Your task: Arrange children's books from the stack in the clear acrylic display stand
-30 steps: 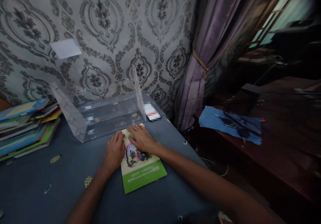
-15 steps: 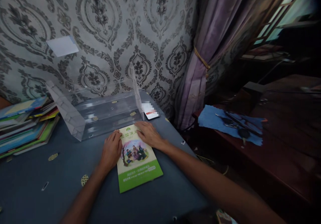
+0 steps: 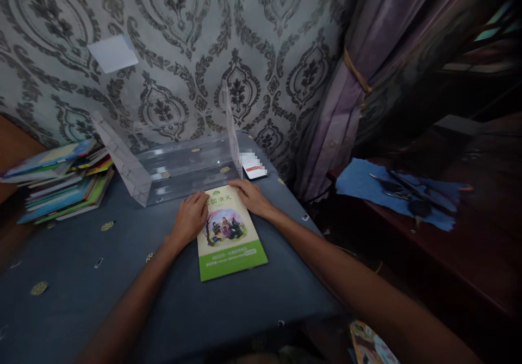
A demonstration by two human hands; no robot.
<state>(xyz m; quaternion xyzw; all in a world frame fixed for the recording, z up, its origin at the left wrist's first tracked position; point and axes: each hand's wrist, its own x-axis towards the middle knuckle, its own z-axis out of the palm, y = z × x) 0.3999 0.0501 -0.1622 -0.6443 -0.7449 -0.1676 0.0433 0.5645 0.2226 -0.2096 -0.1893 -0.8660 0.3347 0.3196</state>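
Note:
A paperback book (image 3: 230,229) with a cream and green cover lies flat on the cloth-covered table, its picture side up. At its upper left edge, my left hand (image 3: 192,213) holds the side with the fingers close together. My right hand (image 3: 252,196) grips the upper right edge, its fingertips at the top corner. The undersides of the fingers are hidden. Just beyond the book stands a clear plastic rack (image 3: 185,171) with upright side panels.
A pile of books (image 3: 67,182) lies at the left on the table (image 3: 122,266). Right of the rack is a phone-like flat object (image 3: 253,167), partly blurred out. Tools rest on a blue cloth (image 3: 359,182) on a dark red surface. A purple curtain (image 3: 332,141) hangs behind.
My right hand has slid off the cover's title to the book's right edge. The left hand stays at the left edge. The whole view has shifted, moving things up and rightward.

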